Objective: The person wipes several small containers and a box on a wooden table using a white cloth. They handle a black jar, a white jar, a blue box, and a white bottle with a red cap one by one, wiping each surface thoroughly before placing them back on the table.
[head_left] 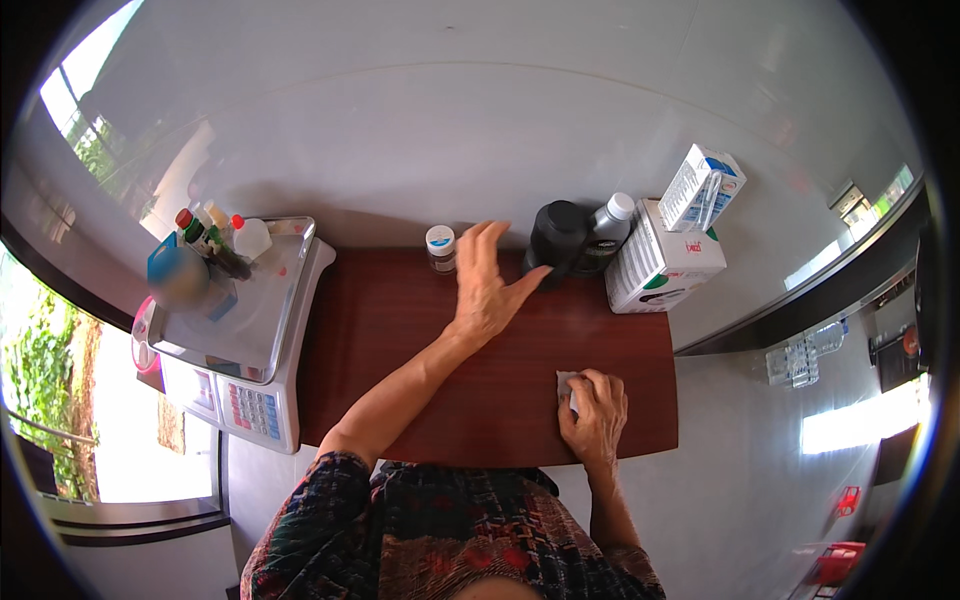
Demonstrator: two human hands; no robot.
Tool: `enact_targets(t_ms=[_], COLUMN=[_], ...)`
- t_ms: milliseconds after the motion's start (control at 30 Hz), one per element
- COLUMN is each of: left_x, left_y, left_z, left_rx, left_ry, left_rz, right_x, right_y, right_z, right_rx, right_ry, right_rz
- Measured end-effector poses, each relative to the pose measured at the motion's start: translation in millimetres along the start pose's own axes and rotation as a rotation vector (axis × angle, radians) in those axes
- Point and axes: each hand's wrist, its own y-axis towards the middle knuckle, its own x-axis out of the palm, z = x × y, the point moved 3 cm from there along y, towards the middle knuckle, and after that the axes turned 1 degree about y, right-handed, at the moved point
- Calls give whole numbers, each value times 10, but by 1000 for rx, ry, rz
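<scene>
Reaching with fingers spread and empty, left hand (487, 285) at frame centre, thumb tip touching upright black jar (556, 237) just to its right; right hand (594, 415) lower down, pressing white cloth (566, 383)

shop counter | weighing scale (255, 385) with keypad | boxed goods (660, 265)

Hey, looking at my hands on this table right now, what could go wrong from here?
Your left hand reaches with spread fingers between the small white-capped jar and the tall black lidded container; its thumb touches the container, so a sweep might tip either. The grey white-capped bottle stands right beside the container and could topple with it. Your right hand presses a small white cloth near the dark red tabletop edge.
</scene>
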Motion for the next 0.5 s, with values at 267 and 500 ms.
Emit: enact_targets(t_ms=[267,500], left_x=[396,-37], left_y=[232,-176], left_z=[57,44], left_rx=[-277,-229], left_ry=[-34,-43], left_rz=[-117,99], right_x=[-15,21], right_y=[2,-32], right_z=[32,67], right_rx=[12,20], right_ry=[73,64], right_rz=[-17,8])
